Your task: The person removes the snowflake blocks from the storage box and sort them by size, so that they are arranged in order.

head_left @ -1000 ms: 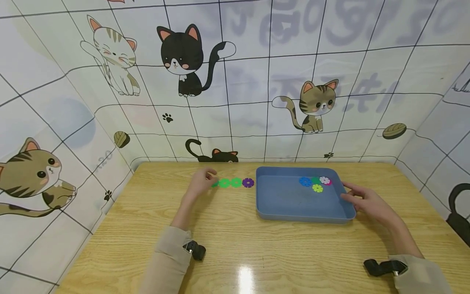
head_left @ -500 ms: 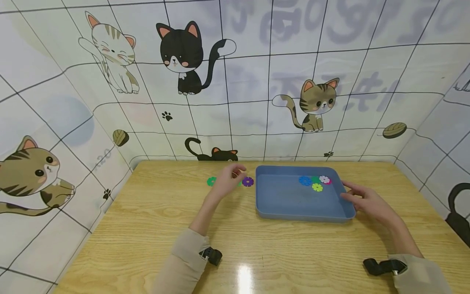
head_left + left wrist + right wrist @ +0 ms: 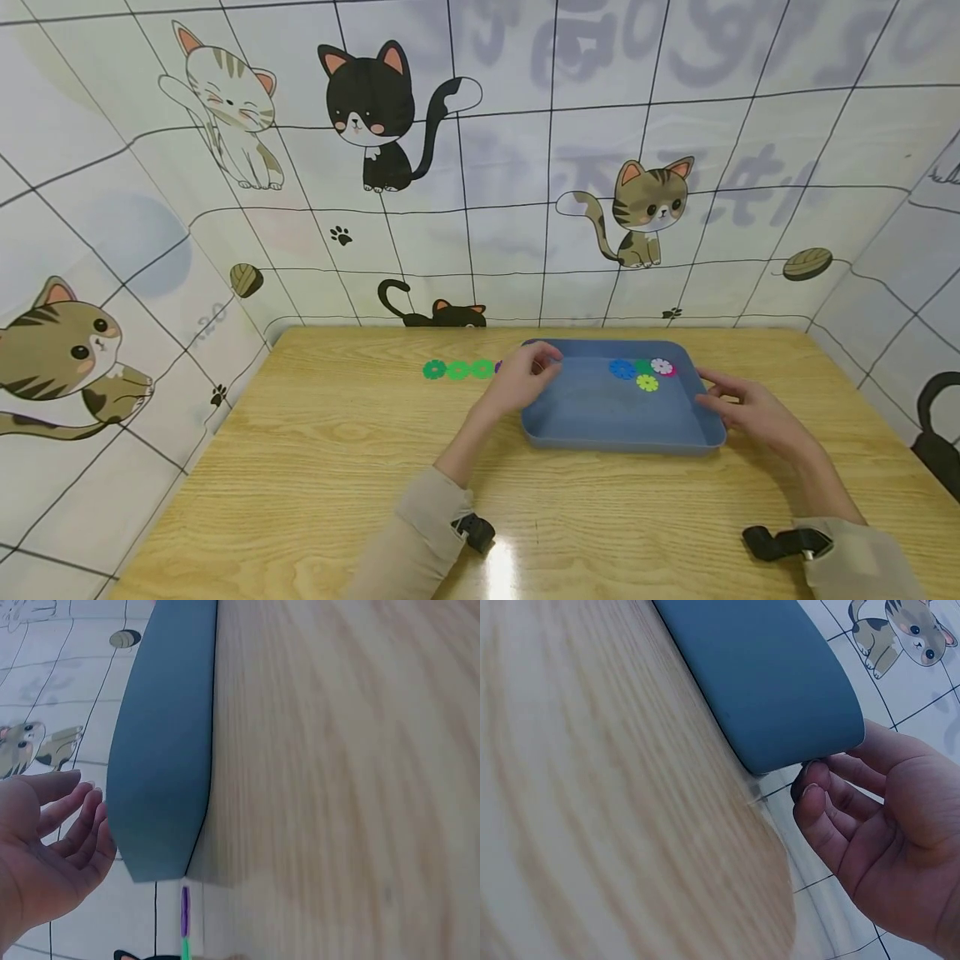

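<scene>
My left hand (image 3: 523, 375) hovers over the left rim of the blue tray (image 3: 585, 417), fingers loosely curled, with nothing seen between them. At the tray's right end, my right hand (image 3: 757, 417) grips the rim, thumb over the edge and the other fingers outside. Inside the tray, toward the back right, lie a blue notched disc (image 3: 622, 369), a yellow disc (image 3: 647, 383), a white disc (image 3: 662, 366) over a pink one, and a green disc (image 3: 642, 367). Left of the tray, a dark green disc (image 3: 434, 369), two lighter green discs (image 3: 457, 370) and a mostly hidden purple disc (image 3: 185, 911) form a row.
The wooden table (image 3: 337, 467) carries the tray near its back edge. A wall covering (image 3: 510, 167) printed with cats rises directly behind and at both sides.
My left hand has swept rightward from the dark green disc, along the row, to above the tray's left rim. The row is uncovered except the purple disc. The right hand stays put.
</scene>
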### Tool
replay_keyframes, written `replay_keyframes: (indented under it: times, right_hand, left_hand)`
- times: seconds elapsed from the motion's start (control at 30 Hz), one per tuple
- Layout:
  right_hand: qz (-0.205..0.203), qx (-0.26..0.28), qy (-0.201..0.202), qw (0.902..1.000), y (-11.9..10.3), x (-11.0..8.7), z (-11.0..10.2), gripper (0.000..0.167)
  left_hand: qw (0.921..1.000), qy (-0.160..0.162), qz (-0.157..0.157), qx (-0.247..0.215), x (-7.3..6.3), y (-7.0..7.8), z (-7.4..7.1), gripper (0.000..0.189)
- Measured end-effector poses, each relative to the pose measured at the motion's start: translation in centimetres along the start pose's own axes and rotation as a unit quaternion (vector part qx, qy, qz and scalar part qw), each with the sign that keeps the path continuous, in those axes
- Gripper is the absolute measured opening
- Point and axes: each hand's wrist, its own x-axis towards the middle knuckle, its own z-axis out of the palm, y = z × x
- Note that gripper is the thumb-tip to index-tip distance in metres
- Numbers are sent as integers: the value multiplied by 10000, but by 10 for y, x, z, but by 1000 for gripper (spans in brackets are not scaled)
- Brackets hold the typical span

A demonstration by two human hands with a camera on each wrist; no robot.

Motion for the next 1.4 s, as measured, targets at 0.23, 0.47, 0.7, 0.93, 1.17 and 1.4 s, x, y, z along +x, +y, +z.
replay_keyframes:
  times: [0.23, 0.47, 0.7, 0.93, 1.17, 1.4]
  right_hand:
    - [-5, 8, -24, 10000, 0, 0, 0, 64]
    - [-60, 120, -49, 9999, -3, -1, -1, 63]
    - [-24, 205, -88, 9997, -4, -1, -2, 63]
    - [20, 173, -69, 9998, -5, 0, -1, 64]
    - [6, 91, -54, 9999, -4, 1, -1, 64]
    - [62, 74, -54, 9999, -5, 0, -1, 64]
  left_hand:
    - [9994, -301, -194, -17, 11, 3, 27, 22]
    - [9975, -536, -463, -6, 23, 6, 50, 22]
    - [9965, -652, -517, 66, 38, 7, 71, 25]
    - [9962, -629, -519, 295, 49, 6, 85, 30]
    - [9942, -873, -412, 481, 55, 7, 90, 38]
    - [9937, -779, -303, 753, 58, 5, 93, 36]
